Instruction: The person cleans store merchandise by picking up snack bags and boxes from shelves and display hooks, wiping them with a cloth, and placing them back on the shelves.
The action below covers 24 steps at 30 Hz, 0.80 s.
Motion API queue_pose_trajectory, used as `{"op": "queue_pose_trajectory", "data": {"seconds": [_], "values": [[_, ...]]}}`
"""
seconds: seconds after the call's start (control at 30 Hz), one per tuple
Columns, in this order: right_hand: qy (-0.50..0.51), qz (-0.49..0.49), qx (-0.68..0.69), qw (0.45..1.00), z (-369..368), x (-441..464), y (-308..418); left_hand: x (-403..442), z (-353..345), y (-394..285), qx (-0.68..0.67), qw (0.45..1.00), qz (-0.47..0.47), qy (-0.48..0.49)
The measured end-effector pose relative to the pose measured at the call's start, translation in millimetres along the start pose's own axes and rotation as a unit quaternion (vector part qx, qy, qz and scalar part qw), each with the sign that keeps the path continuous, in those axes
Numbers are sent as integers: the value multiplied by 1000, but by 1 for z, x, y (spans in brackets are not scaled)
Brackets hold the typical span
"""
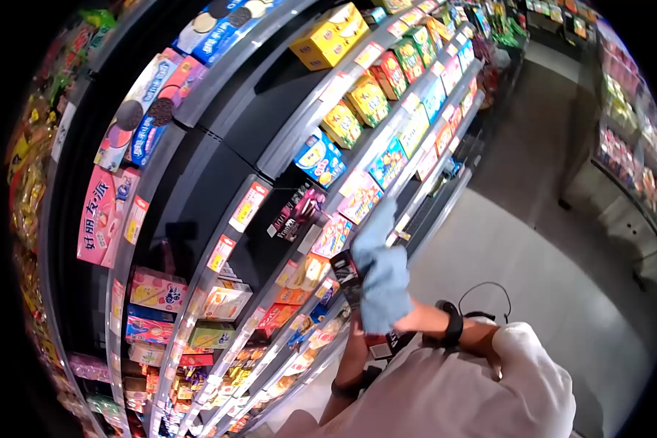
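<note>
A blue cloth is bunched in my right hand, which it covers almost fully. The cloth lies against a small dark box. Below that box, my left hand is closed around its lower end, with most of its fingers hidden behind the cloth. Under my right wrist a second dark box with a white label partly shows; what supports it is hidden. Black and pink snack boxes stand on the shelf just beyond my hands.
Tiered shelves of snack boxes with price tags run along my left. A yellow carton stands higher up. On the right is a grey aisle floor, with a display stand along its far side.
</note>
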State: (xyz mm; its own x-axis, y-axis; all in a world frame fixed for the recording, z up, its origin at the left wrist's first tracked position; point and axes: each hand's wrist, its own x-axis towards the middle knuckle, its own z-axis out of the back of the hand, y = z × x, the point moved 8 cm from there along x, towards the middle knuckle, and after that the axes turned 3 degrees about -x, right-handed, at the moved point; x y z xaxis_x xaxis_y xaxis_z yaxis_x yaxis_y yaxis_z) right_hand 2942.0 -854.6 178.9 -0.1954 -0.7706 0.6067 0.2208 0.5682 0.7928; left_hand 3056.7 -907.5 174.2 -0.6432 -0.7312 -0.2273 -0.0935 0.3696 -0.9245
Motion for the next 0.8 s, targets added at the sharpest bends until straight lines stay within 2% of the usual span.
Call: {"op": "queue_pose_trajectory", "data": {"seconds": [0.1, 0.17, 0.23, 0.43, 0.63, 0.7, 0.73, 0.8], "values": [[48, -6, 22, 999, -31, -4, 0, 6, 7, -4, -111, 994, 15, -11], [71, -9, 34, 997, -47, -6, -1, 15, 22, 1, -192, 980, 40, 13], [89, -12, 43, 995, -58, -6, -5, 12, 31, 5, -206, 978, 37, -1], [115, -2, 55, 992, -55, -1, 0, 7, 47, 12, -90, 993, -28, -70], [89, 41, 47, 994, -47, 9, -18, 0, 67, 38, 68, 984, -82, -143], [112, -15, 78, 991, -60, -2, -45, -3, 61, 29, 83, 981, -101, -143], [145, -99, 105, 979, -73, -11, -66, -4, 52, 19, 86, 980, -116, -134], [153, -63, 72, 984, -77, -14, -54, 1, 47, -1, 109, 974, -157, -119]]}}
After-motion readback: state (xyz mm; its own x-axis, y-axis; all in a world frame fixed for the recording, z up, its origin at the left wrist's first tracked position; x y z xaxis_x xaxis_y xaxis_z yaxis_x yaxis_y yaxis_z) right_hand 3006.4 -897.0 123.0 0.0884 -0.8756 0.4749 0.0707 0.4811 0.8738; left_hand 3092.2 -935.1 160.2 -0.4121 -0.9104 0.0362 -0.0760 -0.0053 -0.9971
